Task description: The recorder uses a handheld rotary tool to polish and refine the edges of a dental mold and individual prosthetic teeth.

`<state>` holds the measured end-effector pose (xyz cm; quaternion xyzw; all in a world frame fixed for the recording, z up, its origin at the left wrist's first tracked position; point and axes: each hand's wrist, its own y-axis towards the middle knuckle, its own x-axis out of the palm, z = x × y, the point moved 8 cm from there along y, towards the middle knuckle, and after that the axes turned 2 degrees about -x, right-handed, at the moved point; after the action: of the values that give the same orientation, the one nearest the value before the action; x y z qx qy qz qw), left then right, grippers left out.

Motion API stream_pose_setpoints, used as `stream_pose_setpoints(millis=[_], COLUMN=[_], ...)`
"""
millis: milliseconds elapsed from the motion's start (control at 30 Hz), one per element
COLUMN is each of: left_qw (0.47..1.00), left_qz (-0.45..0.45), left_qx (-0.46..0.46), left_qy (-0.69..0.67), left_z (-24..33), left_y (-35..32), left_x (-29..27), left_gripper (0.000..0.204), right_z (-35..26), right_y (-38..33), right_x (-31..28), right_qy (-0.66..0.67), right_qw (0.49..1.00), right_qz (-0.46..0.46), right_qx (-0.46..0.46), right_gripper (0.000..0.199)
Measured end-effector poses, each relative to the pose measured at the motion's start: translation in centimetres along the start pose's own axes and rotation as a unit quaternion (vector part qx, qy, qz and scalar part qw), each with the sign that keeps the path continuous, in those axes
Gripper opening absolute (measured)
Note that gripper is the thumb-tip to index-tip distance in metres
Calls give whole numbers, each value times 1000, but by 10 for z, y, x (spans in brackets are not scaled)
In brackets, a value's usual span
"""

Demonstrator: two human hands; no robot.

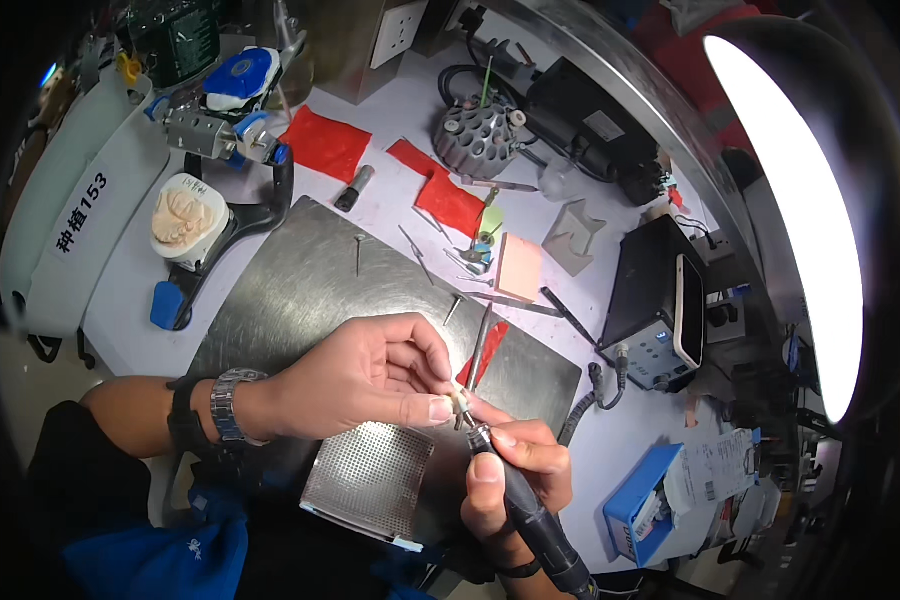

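Observation:
My left hand (345,380) reaches in from the left with its thumb and fingers pinched on a small pale tooth-like piece (459,399). Wrapped round a black rotary handpiece (532,515), my right hand (548,462) works close to it. The handpiece's metal tip meets or nearly meets the pale piece; the exact contact is too small to tell. Both hands are over a grey metal plate (290,270). Below the left hand lies a perforated metal grille (370,475). Just beyond the fingertips are a slim metal tool (481,340) and a red wax strip (490,345).
A plaster dental model (185,215) sits on an articulator (232,235) at left. Red wax sheets (328,143), a grey bur holder (473,140) and a pink pad (518,267) lie at the back. A black control box (645,300), blue tray (620,515) and bright lamp (810,220) stand right.

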<state>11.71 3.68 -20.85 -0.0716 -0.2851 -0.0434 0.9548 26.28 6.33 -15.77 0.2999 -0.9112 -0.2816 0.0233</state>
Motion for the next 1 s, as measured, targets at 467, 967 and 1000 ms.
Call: stream_pose_setpoints(millis=[467, 967, 1000], left_qw=[998, 994, 995], left_qz=[38, 70, 62], left_qx=[-42, -43, -41], left_qy=[3, -72, -72], left_z=[-5, -15, -16], left_y=[5, -7, -5], left_x=[4, 3, 2], left_gripper=[21, 30, 31], right_z=[-10, -25, -23], right_y=[11, 6, 5], right_x=[-12, -12, -11], right_qy=[-19, -78, -85], right_qw=[989, 981, 981], right_qz=[87, 82, 79], right_qx=[-121, -158, -155], right_gripper=[17, 19, 19])
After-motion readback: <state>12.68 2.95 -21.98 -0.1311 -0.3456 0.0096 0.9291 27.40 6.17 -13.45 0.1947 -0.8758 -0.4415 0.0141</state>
